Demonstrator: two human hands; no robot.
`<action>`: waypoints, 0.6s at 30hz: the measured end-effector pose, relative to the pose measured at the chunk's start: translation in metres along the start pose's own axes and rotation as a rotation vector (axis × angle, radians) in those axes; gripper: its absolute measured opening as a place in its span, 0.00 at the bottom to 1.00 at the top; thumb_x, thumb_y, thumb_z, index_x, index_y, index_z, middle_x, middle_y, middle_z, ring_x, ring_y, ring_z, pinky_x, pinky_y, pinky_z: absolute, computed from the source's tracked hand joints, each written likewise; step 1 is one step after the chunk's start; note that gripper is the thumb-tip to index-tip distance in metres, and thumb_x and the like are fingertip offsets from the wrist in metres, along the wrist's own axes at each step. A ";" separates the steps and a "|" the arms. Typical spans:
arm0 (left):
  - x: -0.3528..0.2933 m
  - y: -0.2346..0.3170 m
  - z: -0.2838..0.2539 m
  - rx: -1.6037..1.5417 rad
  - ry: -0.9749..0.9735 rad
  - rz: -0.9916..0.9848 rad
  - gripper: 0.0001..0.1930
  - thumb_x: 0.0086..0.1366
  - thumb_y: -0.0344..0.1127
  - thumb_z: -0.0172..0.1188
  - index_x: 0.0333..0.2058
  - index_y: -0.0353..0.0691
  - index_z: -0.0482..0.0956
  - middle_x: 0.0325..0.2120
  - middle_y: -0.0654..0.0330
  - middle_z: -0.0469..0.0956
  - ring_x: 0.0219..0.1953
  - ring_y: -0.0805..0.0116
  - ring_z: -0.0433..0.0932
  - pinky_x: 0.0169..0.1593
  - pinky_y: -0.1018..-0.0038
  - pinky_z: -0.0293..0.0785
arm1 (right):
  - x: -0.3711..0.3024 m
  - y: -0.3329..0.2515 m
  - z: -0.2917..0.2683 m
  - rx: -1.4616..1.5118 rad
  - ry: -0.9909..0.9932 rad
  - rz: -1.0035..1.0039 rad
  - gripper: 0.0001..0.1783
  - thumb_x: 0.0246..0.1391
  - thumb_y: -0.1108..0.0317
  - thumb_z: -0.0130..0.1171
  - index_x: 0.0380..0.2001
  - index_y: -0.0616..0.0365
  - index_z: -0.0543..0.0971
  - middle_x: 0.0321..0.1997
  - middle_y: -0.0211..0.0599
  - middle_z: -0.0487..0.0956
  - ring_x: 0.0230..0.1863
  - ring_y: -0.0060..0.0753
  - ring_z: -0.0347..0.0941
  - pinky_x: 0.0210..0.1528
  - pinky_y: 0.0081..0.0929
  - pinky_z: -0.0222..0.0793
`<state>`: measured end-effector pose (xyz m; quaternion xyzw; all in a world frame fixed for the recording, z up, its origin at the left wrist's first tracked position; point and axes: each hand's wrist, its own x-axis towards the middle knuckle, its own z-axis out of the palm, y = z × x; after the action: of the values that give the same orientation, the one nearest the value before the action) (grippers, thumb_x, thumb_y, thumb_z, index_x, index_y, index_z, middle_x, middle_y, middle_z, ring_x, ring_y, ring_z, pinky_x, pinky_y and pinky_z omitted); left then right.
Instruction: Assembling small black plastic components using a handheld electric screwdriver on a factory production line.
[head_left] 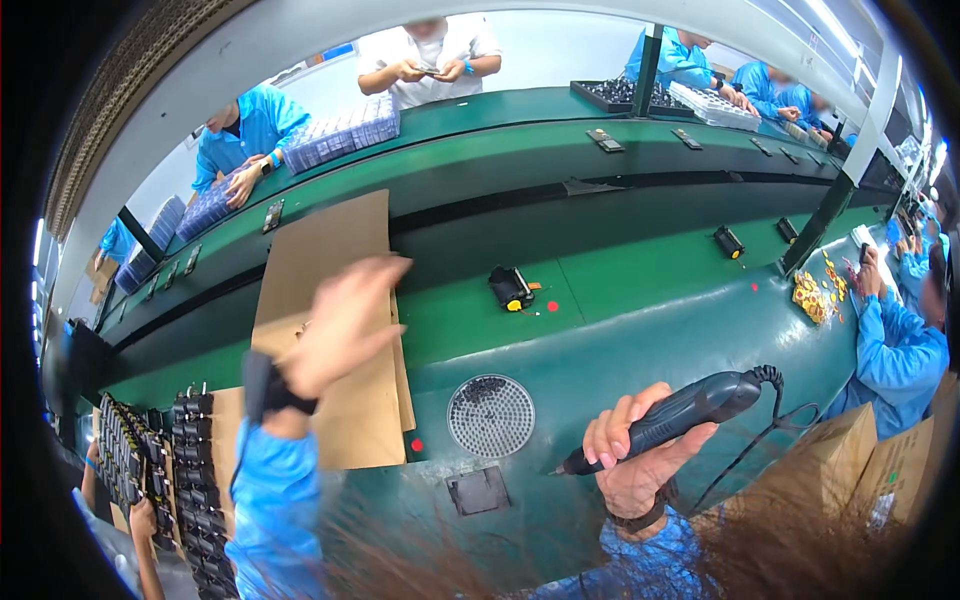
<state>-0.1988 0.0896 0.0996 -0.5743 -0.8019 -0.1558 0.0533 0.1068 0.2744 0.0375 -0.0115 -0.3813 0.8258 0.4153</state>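
Observation:
My right hand (640, 450) is wrapped round a dark electric screwdriver (705, 400), its tip pointing left and down above the green bench. A coiled black cord (768, 376) runs from its rear end. My left hand (345, 325), smeared by motion, reaches over a brown cardboard sheet (330, 230) with its fingers stretched out and apart. Nothing shows in it. Between my hands lies a round perforated tray (505, 435) with many tiny dark pieces. A flat black square (478, 491) is just in front of it. Farther off, a black part with a yellow piece (512, 288) sits on the green belt.
Rows of black parts (195, 480) stand at the left beside another person's hand (143, 518). More black parts (729, 242) lie along the belt. A green post (825, 225) rises at the right, near yellow pieces (812, 300) and cardboard boxes (820, 460). Co-workers sit across and at right.

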 end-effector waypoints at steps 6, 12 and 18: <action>0.093 0.018 0.102 0.195 -0.056 0.237 0.35 0.55 0.19 0.57 0.64 0.47 0.70 0.69 0.59 0.65 0.74 0.54 0.58 0.70 0.46 0.62 | 0.000 0.012 0.003 0.032 0.006 0.034 0.47 0.54 0.13 0.35 0.36 0.52 0.66 0.15 0.26 0.65 0.14 0.24 0.63 0.18 0.28 0.64; 0.084 0.012 0.089 0.077 -0.221 0.191 0.26 0.53 0.28 0.69 0.53 0.42 0.78 0.50 0.56 0.77 0.55 0.53 0.76 0.58 0.56 0.72 | 0.003 0.007 0.006 0.004 0.051 0.035 0.46 0.54 0.13 0.35 0.36 0.51 0.66 0.15 0.25 0.65 0.13 0.23 0.62 0.17 0.26 0.62; -0.018 0.087 0.018 -0.243 0.032 -0.020 0.32 0.50 0.46 0.77 0.51 0.37 0.78 0.41 0.52 0.74 0.44 0.47 0.78 0.48 0.58 0.76 | 0.004 0.004 0.006 -0.078 0.048 0.009 0.47 0.55 0.14 0.36 0.41 0.53 0.67 0.16 0.26 0.66 0.14 0.23 0.63 0.18 0.26 0.63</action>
<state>-0.1100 0.1043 0.0945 -0.5661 -0.7818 -0.2613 -0.0054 0.0995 0.2720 0.0411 -0.0493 -0.4032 0.8117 0.4197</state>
